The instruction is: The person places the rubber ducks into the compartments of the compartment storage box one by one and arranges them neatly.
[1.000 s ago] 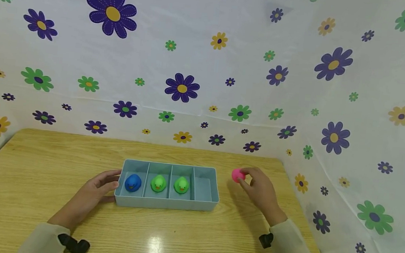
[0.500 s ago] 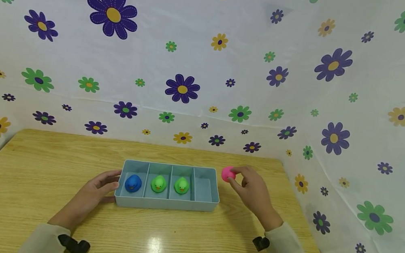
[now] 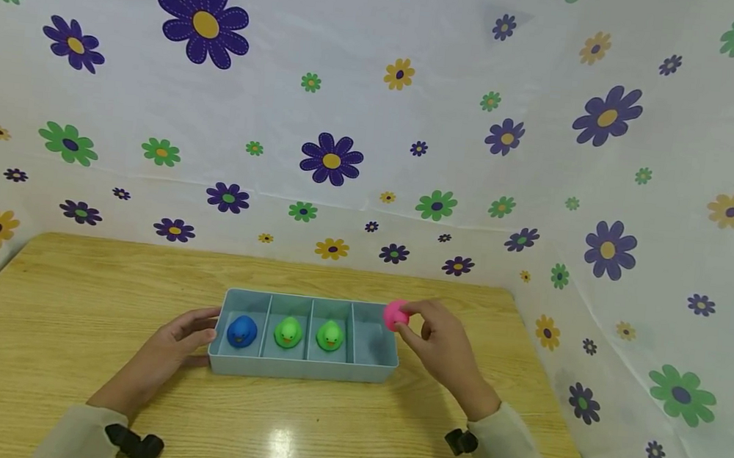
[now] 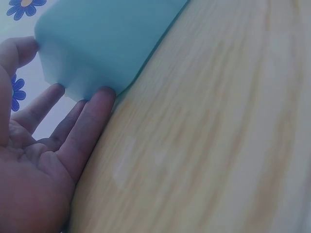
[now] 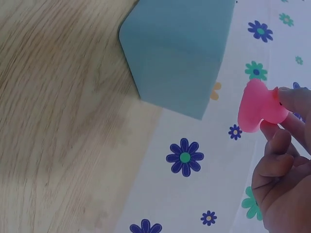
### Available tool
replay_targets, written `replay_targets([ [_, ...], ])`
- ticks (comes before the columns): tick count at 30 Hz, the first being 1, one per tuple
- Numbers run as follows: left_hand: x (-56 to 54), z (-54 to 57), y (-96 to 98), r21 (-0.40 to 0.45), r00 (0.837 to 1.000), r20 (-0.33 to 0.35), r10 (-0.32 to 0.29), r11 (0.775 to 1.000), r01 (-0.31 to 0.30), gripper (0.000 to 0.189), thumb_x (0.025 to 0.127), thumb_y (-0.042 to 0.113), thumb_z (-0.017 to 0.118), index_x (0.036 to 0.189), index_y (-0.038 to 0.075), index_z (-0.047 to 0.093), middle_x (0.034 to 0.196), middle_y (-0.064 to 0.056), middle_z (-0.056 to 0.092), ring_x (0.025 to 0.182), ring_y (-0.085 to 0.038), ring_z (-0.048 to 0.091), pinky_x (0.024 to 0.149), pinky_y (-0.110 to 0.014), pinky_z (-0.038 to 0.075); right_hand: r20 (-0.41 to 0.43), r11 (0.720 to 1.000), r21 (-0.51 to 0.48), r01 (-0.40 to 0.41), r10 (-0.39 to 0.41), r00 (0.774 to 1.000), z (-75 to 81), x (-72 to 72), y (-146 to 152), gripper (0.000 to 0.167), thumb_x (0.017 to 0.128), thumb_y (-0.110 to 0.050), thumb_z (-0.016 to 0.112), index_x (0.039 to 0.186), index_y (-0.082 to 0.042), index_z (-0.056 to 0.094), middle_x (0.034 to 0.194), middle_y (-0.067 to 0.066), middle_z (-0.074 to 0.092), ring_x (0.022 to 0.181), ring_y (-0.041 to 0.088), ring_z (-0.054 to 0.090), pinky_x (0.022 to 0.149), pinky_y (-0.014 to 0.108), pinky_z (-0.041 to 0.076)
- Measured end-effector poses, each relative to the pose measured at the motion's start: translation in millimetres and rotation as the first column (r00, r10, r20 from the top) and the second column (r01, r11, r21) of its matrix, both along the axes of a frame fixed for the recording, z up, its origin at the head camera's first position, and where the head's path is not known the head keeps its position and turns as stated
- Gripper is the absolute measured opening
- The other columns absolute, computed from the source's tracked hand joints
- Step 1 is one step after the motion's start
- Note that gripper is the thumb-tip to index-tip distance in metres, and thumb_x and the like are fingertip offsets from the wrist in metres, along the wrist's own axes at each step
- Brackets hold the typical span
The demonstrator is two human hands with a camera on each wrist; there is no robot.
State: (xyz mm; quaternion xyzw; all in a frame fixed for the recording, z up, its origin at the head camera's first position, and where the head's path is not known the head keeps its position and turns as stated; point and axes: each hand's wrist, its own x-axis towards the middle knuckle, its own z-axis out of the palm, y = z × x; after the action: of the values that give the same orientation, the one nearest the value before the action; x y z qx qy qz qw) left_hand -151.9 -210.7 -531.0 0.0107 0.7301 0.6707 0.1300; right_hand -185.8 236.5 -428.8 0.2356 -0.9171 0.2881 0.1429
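My right hand (image 3: 438,343) pinches a pink rubber duck (image 3: 395,315) between thumb and fingers, over the right end of a blue-grey divided box (image 3: 300,370). In the right wrist view the pink duck (image 5: 257,107) hangs in the air, apart from the box wall (image 5: 180,58). A blue rubber duck (image 3: 241,331) sits in the leftmost compartment; a green duck (image 3: 288,333) and another green duck (image 3: 330,336) fill the two middle ones. My left hand (image 3: 173,347) touches the box's left end with fingers extended; in the left wrist view the fingertips (image 4: 104,94) rest against its wall.
The box stands on a wooden table (image 3: 102,292). A white flowered cloth (image 3: 273,102) hangs behind the table and along its right side. Both wrists wear a black camera strap, seen as the left strap (image 3: 134,445) and right strap (image 3: 461,441).
My right hand has carried the pink duck leftward, from beside the box to over its rightmost compartment. The left hand and the box have stayed in place.
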Motion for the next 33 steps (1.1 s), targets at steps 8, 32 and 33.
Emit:
replay_targets([
  [8,1.2,1.8,0.5,-0.013,1.0,0.003,0.008,1.0,-0.008,0.064,0.107,0.039,0.057,0.16,0.01,0.035,0.159,-0.021,0.039,0.142,-0.044,0.042,0.098,-0.045,0.058,0.083,0.999,0.011,-0.044,0.043,0.996,-6.4,-1.4,-14.3,0.022,0.092,-0.018,0.08,0.113,-0.013,0.075,0.103,-0.001,0.069,0.064,0.007,0.045,0.055,0.022,0.043],
  [32,0.3,-0.4,0.8,-0.009,1.0,0.001,0.014,1.0,-0.014,0.061,0.107,0.037,0.058,0.158,0.01,0.038,0.158,-0.02,0.042,0.139,-0.04,0.047,0.097,-0.043,0.059,0.28,0.966,0.26,-0.012,-0.063,0.958,-29.2,-16.7,-34.2,0.022,0.093,-0.026,0.079,0.112,-0.014,0.075,0.101,-0.004,0.069,0.088,0.014,0.062,0.082,0.034,0.058],
  [33,0.1,-0.5,0.7,-0.01,1.0,0.001,0.011,1.0,-0.011,0.061,0.107,0.037,0.058,0.158,0.01,0.038,0.158,-0.021,0.041,0.14,-0.041,0.046,0.097,-0.043,0.059,0.275,0.964,0.266,-0.016,-0.06,0.959,-29.5,-17.3,-34.5,0.022,0.093,-0.025,0.079,0.112,-0.014,0.075,0.101,-0.003,0.069,0.088,0.014,0.063,0.083,0.035,0.058],
])
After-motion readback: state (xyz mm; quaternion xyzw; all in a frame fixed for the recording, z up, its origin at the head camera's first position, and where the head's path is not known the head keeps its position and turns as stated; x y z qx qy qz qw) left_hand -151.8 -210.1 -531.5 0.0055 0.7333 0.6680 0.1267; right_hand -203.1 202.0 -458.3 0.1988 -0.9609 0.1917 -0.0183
